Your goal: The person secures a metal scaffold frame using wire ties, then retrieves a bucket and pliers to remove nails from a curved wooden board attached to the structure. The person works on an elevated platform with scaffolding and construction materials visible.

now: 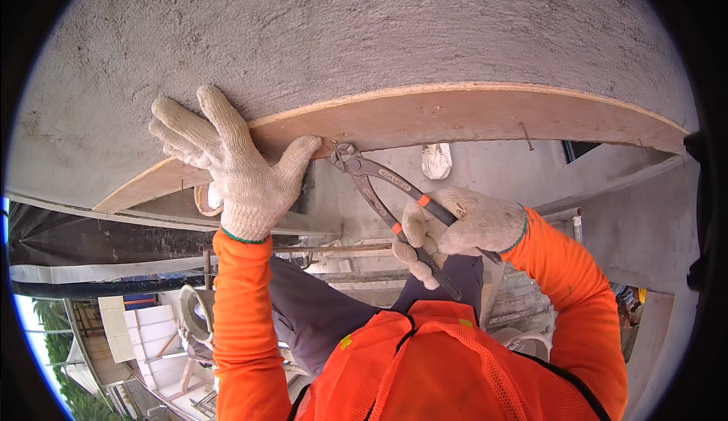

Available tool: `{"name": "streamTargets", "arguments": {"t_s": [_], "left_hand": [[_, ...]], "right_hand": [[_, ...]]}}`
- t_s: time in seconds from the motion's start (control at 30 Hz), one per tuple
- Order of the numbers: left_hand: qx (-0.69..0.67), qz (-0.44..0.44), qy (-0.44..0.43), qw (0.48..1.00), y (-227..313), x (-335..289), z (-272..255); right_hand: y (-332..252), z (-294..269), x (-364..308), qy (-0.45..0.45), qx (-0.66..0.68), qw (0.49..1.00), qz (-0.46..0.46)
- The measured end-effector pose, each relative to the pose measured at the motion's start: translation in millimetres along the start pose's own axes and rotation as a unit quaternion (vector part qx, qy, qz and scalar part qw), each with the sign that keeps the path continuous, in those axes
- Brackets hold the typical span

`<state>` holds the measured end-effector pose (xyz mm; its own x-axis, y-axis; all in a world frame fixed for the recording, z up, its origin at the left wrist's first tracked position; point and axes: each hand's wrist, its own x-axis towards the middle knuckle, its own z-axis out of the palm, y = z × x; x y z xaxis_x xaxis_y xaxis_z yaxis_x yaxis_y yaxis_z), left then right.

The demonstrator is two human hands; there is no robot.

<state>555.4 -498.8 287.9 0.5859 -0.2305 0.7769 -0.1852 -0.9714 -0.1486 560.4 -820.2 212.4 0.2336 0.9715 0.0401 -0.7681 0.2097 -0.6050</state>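
Note:
My left hand (239,167), in a pale knitted glove, lies spread with its fingers on the rough grey wall and its palm across the edge of a curved plywood strip (447,114). In my gloved right hand (470,224) is a pair of end-cutting pincers (379,186) with dark handles and orange bands. My fingers wrap round the handles, which stand apart. The pincers' jaws meet the face of the plywood strip just right of my left thumb, at what looks like a nail. Another nail (526,137) sticks out of the strip farther right.
Rough grey plaster (364,34) covers the wall beyond the strip. A pale scoop-shaped object (436,161) sits below the strip. Lower down are a scaffold rail (341,249), a bucket (196,313) at the left and another bucket (523,341) by my right side.

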Motion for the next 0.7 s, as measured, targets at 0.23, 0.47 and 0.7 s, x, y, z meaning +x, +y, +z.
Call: {"name": "streamTargets", "arguments": {"t_s": [0.23,0.47,0.7], "left_hand": [[0.017,-0.024,-0.027,0.999,-1.0,-8.1,4.5],[0.032,0.013,0.026,0.999,-1.2,-7.5,14.2],[0.040,0.014,0.066,0.997,-6.5,-6.8,21.9]], "right_hand": [[84.6,53.9,44.9,0.210,-0.104,0.961,-0.146],[103.5,49.1,43.4,0.033,0.167,0.959,-0.226],[111.8,66.0,34.9,0.237,-0.316,0.897,-0.197]]}}
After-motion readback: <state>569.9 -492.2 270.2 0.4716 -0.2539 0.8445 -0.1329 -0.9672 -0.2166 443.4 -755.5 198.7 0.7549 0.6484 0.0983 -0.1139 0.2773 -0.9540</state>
